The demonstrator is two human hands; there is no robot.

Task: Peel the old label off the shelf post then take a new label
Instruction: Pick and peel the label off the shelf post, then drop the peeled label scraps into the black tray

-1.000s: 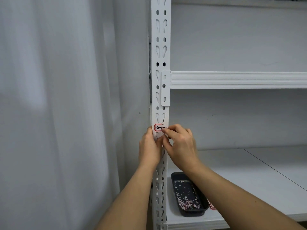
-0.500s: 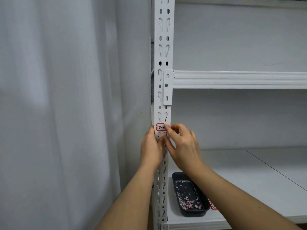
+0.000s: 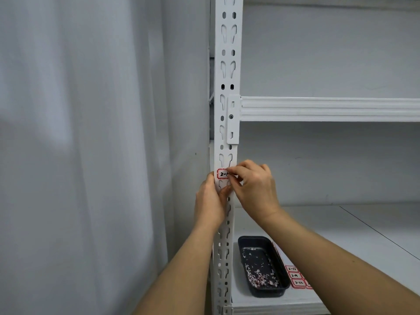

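Observation:
A white perforated shelf post [image 3: 227, 71] runs up the middle of the view. A small white label [image 3: 221, 174] with a red border and black handwriting is stuck on it at hand height. My right hand [image 3: 254, 187] pinches the label's right edge with thumb and forefinger. My left hand [image 3: 210, 201] grips the post just below the label, its thumb across the post's front. A sheet of new red-bordered labels [image 3: 295, 277] lies on the lower shelf, partly hidden by my right forearm.
A black tray [image 3: 263, 244] holding small scraps of peeled paper sits on the lower shelf [image 3: 363, 226] beside the post. A white shelf beam [image 3: 329, 109] crosses above my hands. A pale curtain [image 3: 91, 155] hangs to the left of the post.
My right hand has shifted slightly to the right along the label's right edge. The left hand keeps its hold on the post. The view has drifted a little.

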